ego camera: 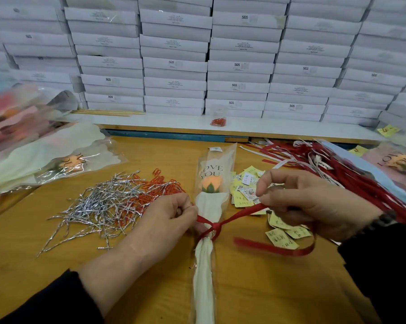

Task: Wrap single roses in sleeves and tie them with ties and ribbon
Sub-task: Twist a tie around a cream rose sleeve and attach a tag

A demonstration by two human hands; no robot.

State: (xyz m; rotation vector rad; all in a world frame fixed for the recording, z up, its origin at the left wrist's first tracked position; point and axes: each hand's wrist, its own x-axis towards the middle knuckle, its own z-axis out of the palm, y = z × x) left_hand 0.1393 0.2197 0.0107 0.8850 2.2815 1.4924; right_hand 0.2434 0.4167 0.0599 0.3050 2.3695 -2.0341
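Stacked white boxes (174, 64) wall the far edge of the wooden surface (255, 288) while I knot ribbon on a sleeved rose.

Near the middle of the surface lies the rose (211, 182) in its clear sleeve (217, 160), head toward the boxes. My left hand (167, 216) has its grip pinched on one end of the red ribbon (241, 213) just beside the sleeve's neck; my right hand (309, 202) grips the other end, drawn up and away. To do this well, I judge, I should pull both ends evenly so the knot sits at the gathered neck. Silver ties (101, 206) and red ties (155, 188) heap toward the left edge, spare ribbons (351, 169) toward the right, yellow notes (281, 239) by my right hand.
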